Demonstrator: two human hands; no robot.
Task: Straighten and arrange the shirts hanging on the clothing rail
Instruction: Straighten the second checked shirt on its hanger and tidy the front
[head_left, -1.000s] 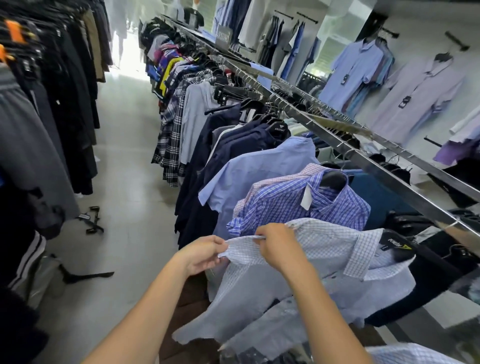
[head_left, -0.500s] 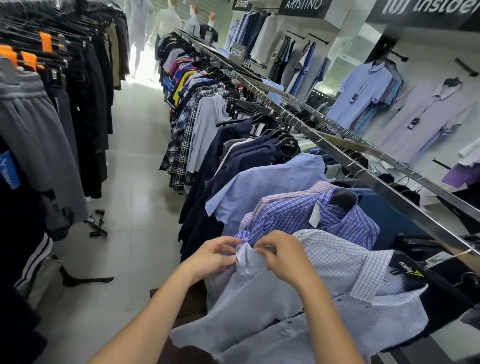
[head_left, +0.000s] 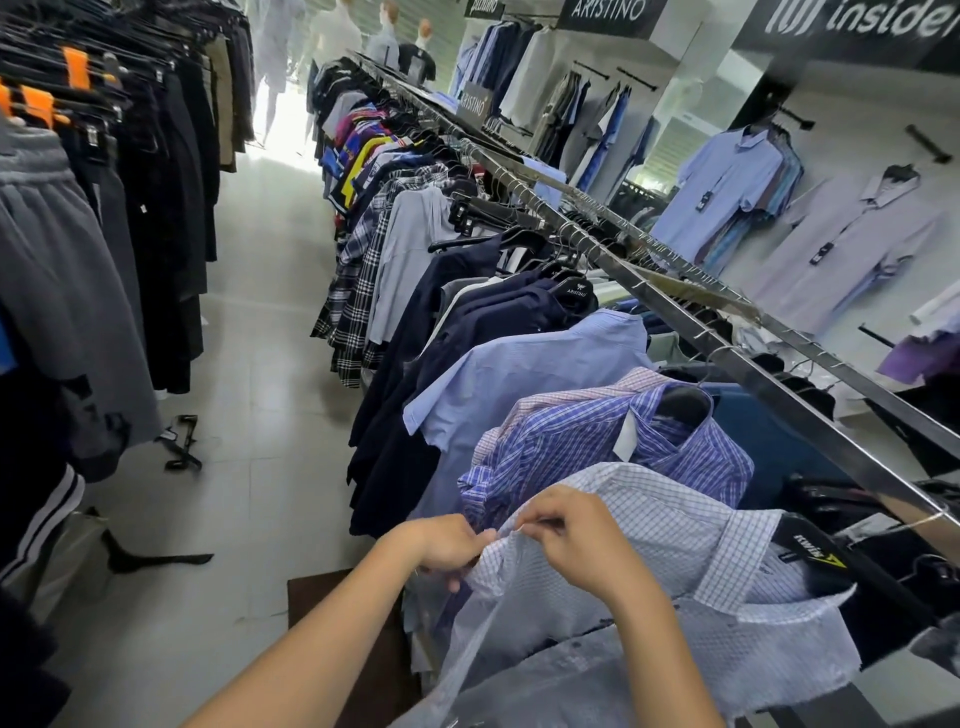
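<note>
I am working the near end of the rail (head_left: 753, 376), on the white checked shirt (head_left: 675, 525) that hangs closest to me on a black hanger (head_left: 810, 553). My left grip (head_left: 441, 543) and right grip (head_left: 582, 545) sit close together at the edge of its sleeve. Each has fingertips and thumb closed in a pinch on the hem, with the cloth bunched between them. The step in hand, as I judge it, is opening out and flattening that sleeve. It is not yet smooth, and the lower part of the shirt hangs creased below my wrists.

Just behind it the blue checked shirt (head_left: 571, 441) looks rumpled too, its sleeve crumpled against the white one, so I count that as undone. The pale blue shirt (head_left: 519, 374) next along hangs fairly flat, and the navy shirts (head_left: 467, 322) beyond it sit tight together in a tidy run. Farther up, the plaid shirts (head_left: 358, 291) crowd together, too far off for me to tell how straight they hang.

My reading is that the job is early, or midway at best. One shirt is in hand, at least one neighbour is waiting, and the spacing along the rail is not settled. Loose hangers (head_left: 182, 441) lie on the floor (head_left: 260, 338), apart from the work.
</note>
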